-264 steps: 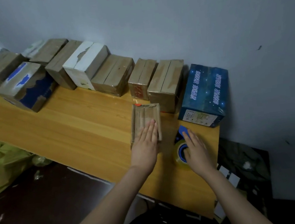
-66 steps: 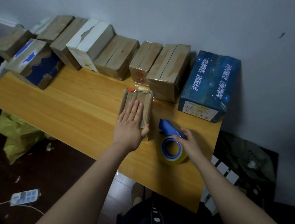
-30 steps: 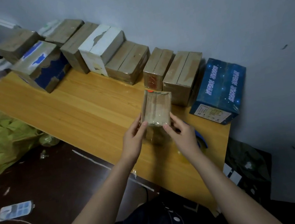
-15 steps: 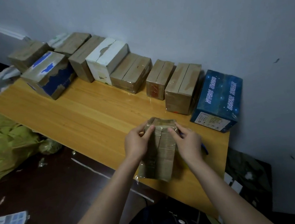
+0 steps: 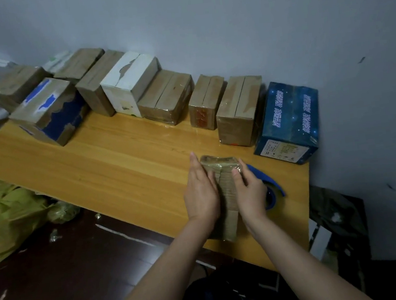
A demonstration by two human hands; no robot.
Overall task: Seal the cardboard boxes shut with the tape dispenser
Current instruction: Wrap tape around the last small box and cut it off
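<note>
A small brown cardboard box, wrapped in clear tape, stands between my hands near the wooden table's front edge. My left hand lies flat against its left side with straight fingers. My right hand holds its right side, thumb pressed on the top face. The blue tape dispenser lies on the table just behind my right hand, mostly hidden by it.
Several taped cardboard boxes line the wall, among them a white one and a brown one; a dark blue printed box stands at the right end. The wooden table ends at the right. Yellow bags lie on the floor at left.
Both hands lifted the small box, turned it and set it down nearer the front edge. The right hand let go of the tape dispenser, which now lies behind it.
</note>
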